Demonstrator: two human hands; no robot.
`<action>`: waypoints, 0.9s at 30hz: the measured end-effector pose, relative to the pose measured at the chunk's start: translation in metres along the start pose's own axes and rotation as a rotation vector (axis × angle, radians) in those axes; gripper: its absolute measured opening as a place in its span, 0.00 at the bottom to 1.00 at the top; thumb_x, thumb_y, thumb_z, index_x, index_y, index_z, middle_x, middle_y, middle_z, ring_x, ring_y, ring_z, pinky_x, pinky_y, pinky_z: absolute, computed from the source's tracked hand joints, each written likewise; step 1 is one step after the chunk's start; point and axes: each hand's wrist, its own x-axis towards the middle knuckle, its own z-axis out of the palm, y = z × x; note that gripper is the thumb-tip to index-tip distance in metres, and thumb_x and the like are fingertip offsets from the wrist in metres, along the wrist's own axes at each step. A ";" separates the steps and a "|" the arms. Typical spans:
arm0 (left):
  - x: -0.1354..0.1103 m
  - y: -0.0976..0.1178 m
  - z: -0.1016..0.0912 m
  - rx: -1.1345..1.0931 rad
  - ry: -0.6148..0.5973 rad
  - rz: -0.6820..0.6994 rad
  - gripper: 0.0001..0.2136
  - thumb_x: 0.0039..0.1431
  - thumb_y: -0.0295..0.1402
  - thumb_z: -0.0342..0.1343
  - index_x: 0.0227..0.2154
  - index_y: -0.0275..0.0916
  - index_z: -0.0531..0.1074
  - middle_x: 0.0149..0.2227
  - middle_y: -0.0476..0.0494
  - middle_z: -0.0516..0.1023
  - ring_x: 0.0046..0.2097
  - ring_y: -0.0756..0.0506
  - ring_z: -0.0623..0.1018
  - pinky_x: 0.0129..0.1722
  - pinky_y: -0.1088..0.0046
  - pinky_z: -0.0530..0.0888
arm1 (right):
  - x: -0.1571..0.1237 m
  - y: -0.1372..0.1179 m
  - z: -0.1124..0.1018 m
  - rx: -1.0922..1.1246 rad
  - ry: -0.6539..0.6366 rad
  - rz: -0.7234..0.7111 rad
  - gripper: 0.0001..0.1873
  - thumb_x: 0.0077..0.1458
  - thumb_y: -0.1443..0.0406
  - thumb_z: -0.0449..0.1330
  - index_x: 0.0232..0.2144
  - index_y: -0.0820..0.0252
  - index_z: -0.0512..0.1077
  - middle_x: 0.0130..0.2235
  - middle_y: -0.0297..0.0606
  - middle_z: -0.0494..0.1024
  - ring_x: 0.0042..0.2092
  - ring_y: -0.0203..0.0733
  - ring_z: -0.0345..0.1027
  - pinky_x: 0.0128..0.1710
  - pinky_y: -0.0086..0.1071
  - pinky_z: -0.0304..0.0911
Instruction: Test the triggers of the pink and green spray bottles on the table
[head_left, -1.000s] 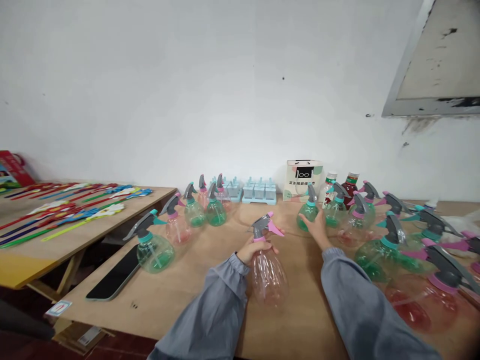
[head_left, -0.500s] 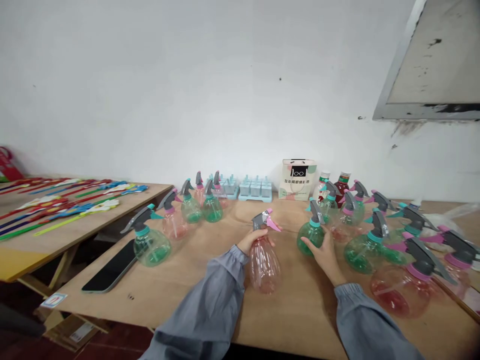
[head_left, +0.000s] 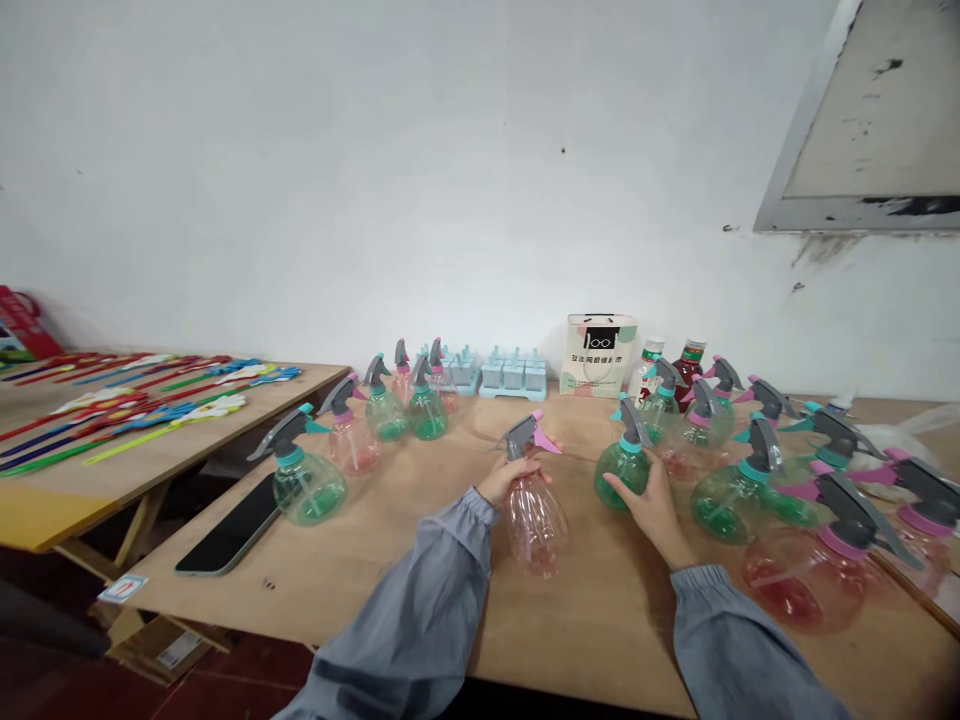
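Note:
My left hand [head_left: 513, 482] is closed round the neck of a clear pink spray bottle [head_left: 536, 528] with a grey head and pink trigger. That bottle leans slightly, its head to the left; I cannot tell whether its base touches the table. To the right, my right hand [head_left: 651, 502] grips the side of a green spray bottle [head_left: 616, 476] with a grey head and turquoise collar, thumb in front. The other fingers are hidden behind it. Beside my right hand stands another green spray bottle [head_left: 724, 505], and nearer me a pink one [head_left: 806, 580].
More pink and green spray bottles stand at left, such as a green one [head_left: 309, 488], near a black phone [head_left: 229, 530]. At the wall are light-blue moulds [head_left: 514, 375], a paper bag [head_left: 598, 360] and a red bottle [head_left: 688, 365]. A second table [head_left: 150, 470] holds colourful sticks.
The pink bottle in my left hand has tilted, its base swinging slightly right and its head turning upward. My right hand stays on the green bottle. The view has shifted a little.

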 end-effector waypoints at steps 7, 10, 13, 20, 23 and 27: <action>0.003 0.000 0.002 -0.025 0.172 -0.038 0.15 0.37 0.37 0.65 0.29 0.35 0.75 0.32 0.43 0.80 0.28 0.48 0.78 0.35 0.70 0.72 | 0.000 -0.001 -0.001 -0.010 -0.006 0.006 0.48 0.43 0.37 0.61 0.55 0.64 0.61 0.53 0.55 0.68 0.57 0.60 0.62 0.56 0.55 0.58; 0.000 0.004 0.005 -0.003 0.101 -0.023 0.20 0.37 0.37 0.65 0.36 0.34 0.76 0.39 0.40 0.81 0.27 0.49 0.77 0.31 0.73 0.71 | 0.000 -0.002 -0.001 -0.009 -0.009 0.000 0.47 0.44 0.37 0.61 0.55 0.63 0.61 0.53 0.54 0.68 0.56 0.59 0.62 0.56 0.54 0.58; -0.003 0.007 0.005 0.019 0.052 -0.022 0.23 0.38 0.36 0.65 0.41 0.34 0.77 0.45 0.38 0.80 0.27 0.50 0.77 0.31 0.72 0.71 | 0.000 -0.003 -0.001 -0.015 -0.015 0.003 0.46 0.45 0.38 0.61 0.56 0.63 0.61 0.53 0.54 0.68 0.57 0.59 0.62 0.56 0.54 0.58; 0.000 0.006 0.002 0.005 0.205 -0.042 0.14 0.35 0.36 0.64 0.28 0.35 0.76 0.31 0.43 0.80 0.28 0.47 0.77 0.35 0.69 0.73 | -0.001 0.000 -0.001 -0.004 -0.019 -0.014 0.45 0.45 0.39 0.62 0.56 0.61 0.61 0.53 0.53 0.68 0.57 0.58 0.62 0.56 0.54 0.59; -0.001 0.008 0.002 0.028 0.119 -0.035 0.16 0.37 0.37 0.62 0.31 0.34 0.76 0.31 0.41 0.80 0.28 0.47 0.76 0.34 0.69 0.71 | -0.001 -0.001 -0.001 -0.001 -0.026 -0.004 0.45 0.45 0.39 0.62 0.55 0.62 0.61 0.53 0.53 0.69 0.56 0.58 0.63 0.55 0.53 0.59; -0.003 0.010 0.002 0.051 0.035 -0.039 0.16 0.38 0.37 0.62 0.33 0.35 0.76 0.31 0.42 0.80 0.27 0.49 0.74 0.34 0.70 0.71 | -0.001 -0.002 -0.001 -0.005 -0.013 -0.004 0.45 0.45 0.39 0.62 0.55 0.62 0.61 0.53 0.54 0.69 0.57 0.58 0.62 0.56 0.54 0.59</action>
